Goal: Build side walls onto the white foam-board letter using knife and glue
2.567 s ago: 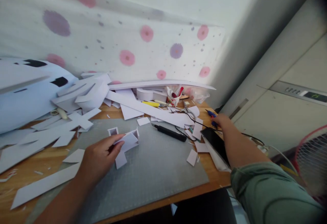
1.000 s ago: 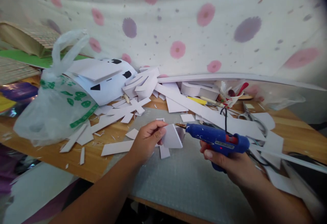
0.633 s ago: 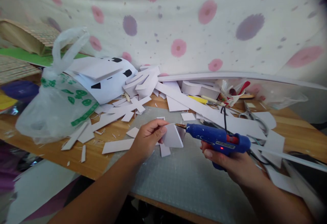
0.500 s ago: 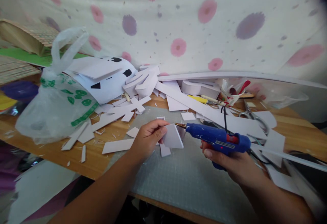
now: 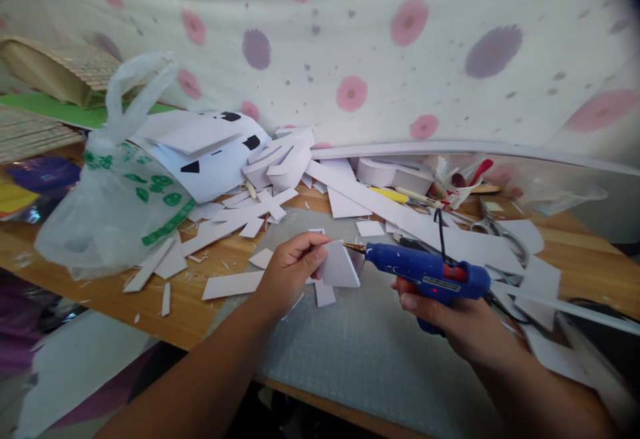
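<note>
My left hand [image 5: 290,272] pinches a small white foam-board piece [image 5: 340,267] and holds it tilted up above the grey cutting mat [image 5: 360,352]. My right hand [image 5: 445,322] grips a blue hot glue gun [image 5: 425,273] with a red trigger area and a black cord. The gun's brass nozzle touches the upper edge of the white piece. More white offcuts lie on the mat just under the held piece.
White foam-board strips and scraps [image 5: 280,172] litter the wooden table [image 5: 100,292]. A knotted plastic bag [image 5: 115,205] sits at the left. A cup of tools [image 5: 450,189], scissors [image 5: 493,225] and a yellow knife [image 5: 390,194] lie at the back right. A flowered cloth [image 5: 350,59] hangs behind.
My right hand fetched the glue gun from the right table edge and brought it to the white piece. In the last second the nozzle has stayed at the piece's upper edge.
</note>
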`<state>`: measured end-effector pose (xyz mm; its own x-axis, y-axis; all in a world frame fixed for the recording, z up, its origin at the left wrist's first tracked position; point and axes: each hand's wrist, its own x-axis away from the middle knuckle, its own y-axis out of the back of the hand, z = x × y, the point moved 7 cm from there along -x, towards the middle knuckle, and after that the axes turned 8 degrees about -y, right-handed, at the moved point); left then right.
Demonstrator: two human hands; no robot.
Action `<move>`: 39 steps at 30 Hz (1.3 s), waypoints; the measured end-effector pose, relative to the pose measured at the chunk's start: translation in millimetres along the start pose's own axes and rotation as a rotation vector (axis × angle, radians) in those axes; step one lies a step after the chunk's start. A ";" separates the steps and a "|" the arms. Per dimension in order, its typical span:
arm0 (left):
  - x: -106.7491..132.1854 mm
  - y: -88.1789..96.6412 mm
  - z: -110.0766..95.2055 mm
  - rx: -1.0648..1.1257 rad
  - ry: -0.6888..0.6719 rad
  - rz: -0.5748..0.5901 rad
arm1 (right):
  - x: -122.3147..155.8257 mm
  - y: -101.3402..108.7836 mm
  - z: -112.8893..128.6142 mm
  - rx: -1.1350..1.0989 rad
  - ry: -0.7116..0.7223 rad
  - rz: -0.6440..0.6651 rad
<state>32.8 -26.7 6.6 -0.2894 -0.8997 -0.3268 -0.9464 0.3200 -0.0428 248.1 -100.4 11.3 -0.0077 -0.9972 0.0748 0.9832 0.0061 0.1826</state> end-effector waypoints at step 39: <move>-4.8 14.9 -2.2 0.157 -0.045 -0.194 | -4.1 -0.8 -8.2 -0.033 -0.065 0.071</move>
<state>19.7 -18.3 9.5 -0.0946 -0.9357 -0.3399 -0.9489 0.1880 -0.2534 248.9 -96.8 2.8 0.0512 -0.9874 0.1497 0.9872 0.0727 0.1420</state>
